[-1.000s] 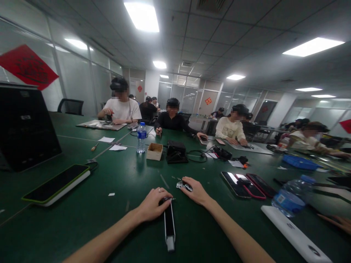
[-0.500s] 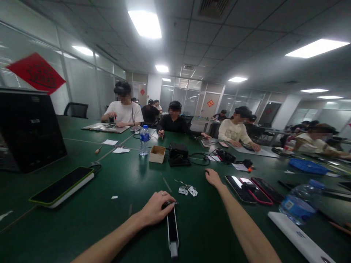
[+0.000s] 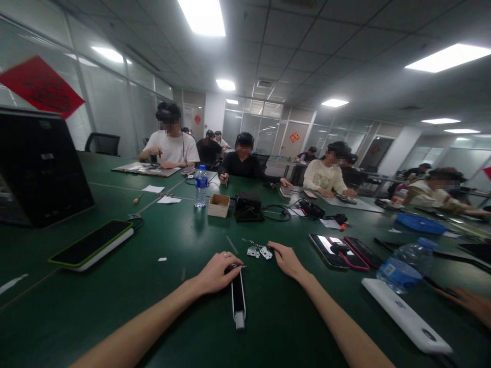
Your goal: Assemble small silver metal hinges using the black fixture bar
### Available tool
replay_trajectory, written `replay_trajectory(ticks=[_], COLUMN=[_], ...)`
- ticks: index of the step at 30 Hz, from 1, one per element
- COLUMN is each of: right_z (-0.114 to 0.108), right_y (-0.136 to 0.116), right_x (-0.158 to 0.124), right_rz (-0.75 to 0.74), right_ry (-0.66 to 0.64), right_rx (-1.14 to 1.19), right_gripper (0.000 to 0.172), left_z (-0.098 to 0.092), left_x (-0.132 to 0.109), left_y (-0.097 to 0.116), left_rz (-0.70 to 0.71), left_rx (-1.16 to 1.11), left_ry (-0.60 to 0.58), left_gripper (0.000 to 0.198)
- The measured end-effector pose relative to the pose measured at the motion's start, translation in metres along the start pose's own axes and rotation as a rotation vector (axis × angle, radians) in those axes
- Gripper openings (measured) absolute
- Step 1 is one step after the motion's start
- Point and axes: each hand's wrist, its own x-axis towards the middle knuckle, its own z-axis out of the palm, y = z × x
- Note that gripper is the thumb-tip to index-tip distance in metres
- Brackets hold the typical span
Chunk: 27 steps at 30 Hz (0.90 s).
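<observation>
My left hand is closed around the far end of a narrow white-edged bar with a dark face and a pale tip pointing towards me. A small dark piece shows at those fingertips, too unclear to name. My right hand has its fingers stretched out at the right side of a small pile of silvery metal plates with holes. Its fingertips reach the pile's edge; I cannot tell whether they touch it. Both hands rest low over the green table.
A phone on a white block lies left, beyond it a black screen. Ahead stand a water bottle and small box. At right are phones, another bottle and a white power bank. People sit around.
My right hand has moved left from open table to the metal plates. My left hand stays on the bar. Another person's hand has come in at the right edge.
</observation>
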Motion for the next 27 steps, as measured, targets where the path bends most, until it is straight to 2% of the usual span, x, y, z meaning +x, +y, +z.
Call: replay_trajectory(ticks=[6,12,19,27], right_z=[-0.003,-0.001,-0.005,-0.007], right_y=[0.001,-0.001,-0.007,-0.014], right_x=[-0.003,-0.001,-0.003,-0.003], right_rz=[0.01,0.026,0.113,0.099], right_ry=[0.11,0.072,0.053,-0.022], right_rx=[-0.078,-0.187,-0.247,-0.378], right_gripper=[0.04,0.033,0.026,0.023], left_z=[0.001,0.0,-0.004,-0.003], left_x=[-0.001,-0.001,-0.006,-0.007], left_y=[-0.002,0.0,-0.007,-0.007], left_rz=[0.002,0.005,-0.004,-0.011], left_rx=[-0.059,0.018,0.169,0.209], left_ry=[0.067,0.102,0.074,0.021], left_gripper=[0.027,0.025,0.029,0.026])
